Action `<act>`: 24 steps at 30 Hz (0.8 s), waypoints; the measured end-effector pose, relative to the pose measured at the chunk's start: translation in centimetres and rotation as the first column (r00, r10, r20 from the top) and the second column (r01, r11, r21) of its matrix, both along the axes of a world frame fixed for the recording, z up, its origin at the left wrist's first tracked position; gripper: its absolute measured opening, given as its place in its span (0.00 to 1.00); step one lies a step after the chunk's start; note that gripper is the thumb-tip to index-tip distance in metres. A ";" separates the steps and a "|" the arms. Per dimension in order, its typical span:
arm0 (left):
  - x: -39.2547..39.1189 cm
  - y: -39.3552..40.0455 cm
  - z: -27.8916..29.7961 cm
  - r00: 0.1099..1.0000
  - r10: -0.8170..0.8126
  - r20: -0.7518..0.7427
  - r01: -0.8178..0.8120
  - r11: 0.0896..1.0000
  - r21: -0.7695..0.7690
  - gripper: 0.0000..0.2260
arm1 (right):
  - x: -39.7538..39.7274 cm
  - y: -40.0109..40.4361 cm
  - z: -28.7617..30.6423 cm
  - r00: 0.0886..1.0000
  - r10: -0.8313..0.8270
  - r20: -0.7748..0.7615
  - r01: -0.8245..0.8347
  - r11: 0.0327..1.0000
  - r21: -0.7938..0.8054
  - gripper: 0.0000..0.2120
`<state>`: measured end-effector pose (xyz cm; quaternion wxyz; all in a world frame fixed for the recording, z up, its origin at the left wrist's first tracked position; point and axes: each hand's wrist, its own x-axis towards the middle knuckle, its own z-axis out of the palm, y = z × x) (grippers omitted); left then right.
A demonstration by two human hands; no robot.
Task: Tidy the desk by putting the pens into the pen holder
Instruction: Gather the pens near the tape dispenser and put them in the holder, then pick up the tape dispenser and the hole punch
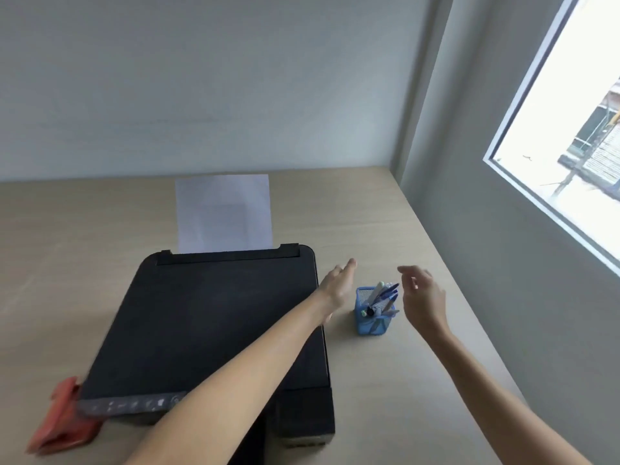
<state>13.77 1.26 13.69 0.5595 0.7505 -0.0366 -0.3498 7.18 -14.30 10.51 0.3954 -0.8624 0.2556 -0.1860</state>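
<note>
A blue mesh pen holder (370, 325) stands on the wooden desk (419, 364) just right of the printer. Several pens (384, 295) stick out of it, leaning to the right. My left hand (337, 286) hovers to the left of the holder, above the printer's right edge, fingers stretched out and holding nothing. My right hand (422, 297) hangs to the right of the holder, fingers loosely curled and apart, with nothing in it. Neither hand touches the holder. I see no loose pens on the desk.
A black printer (208, 323) with a white sheet (223, 213) standing in its rear tray fills the middle of the desk. A red cloth (62, 421) lies at its front left corner. A grey wall with a window (570, 129) borders the desk's right side.
</note>
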 end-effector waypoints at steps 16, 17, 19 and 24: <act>-13.0 41.4 -1.9 0.784 0.547 0.292 -0.602 0.784 0.147 0.12 | 1.9 35.3 7.3 0.640 0.767 -0.048 -0.767 0.641 0.016 0.08; -14.0 44.0 -3.2 0.771 0.557 0.309 -0.629 0.745 0.225 0.13 | 1.8 37.8 7.1 0.603 0.796 -0.041 -0.795 0.605 0.044 0.08; -15.9 48.7 -5.6 0.744 0.544 0.389 -0.668 0.625 0.404 0.16 | 1.6 42.8 6.0 0.538 0.841 -0.046 -0.834 0.540 0.116 0.07; -18.9 56.9 -9.4 0.753 0.431 0.497 -0.629 0.249 0.736 0.29 | 1.6 52.5 0.5 0.463 0.848 -0.258 -0.842 0.511 0.170 0.17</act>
